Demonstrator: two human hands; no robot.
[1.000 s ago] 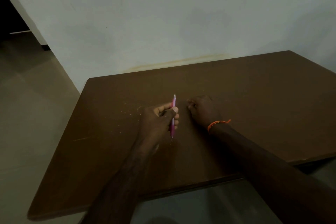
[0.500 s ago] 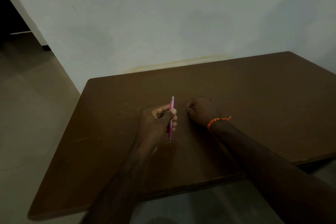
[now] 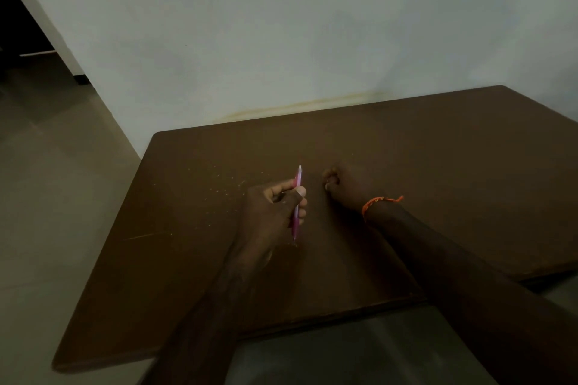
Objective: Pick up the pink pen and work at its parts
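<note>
Pen [image 3: 296, 206] gripped upright in left hand [image 3: 275, 212], above middle of brown tabletop [image 3: 438, 166].

Tabletop wide and dark, set against pale wall [image 3: 281, 25]. Right hand [image 3: 347, 186] resting on tabletop just beside, fingers clenched, grasping nothing visible; orange thread [image 3: 380, 201] tied at wrist. Pen pink, tip pointing down, close to surface. Small pale crumbs [image 3: 219, 184] scattered left of hands.

A dark brown table [image 3: 438, 181] is set against a pale wall [image 3: 281, 25]. A yellowish stain [image 3: 297, 106] is seen low on the wall, just above the table's far edge. Small pale specks [image 3: 219, 181] are scattered on the tabletop. Grey floor tiles [image 3: 62, 181] are seen at left, and a dark doorway [image 3: 18, 25] at upper left. The room is dimly lit.
</note>
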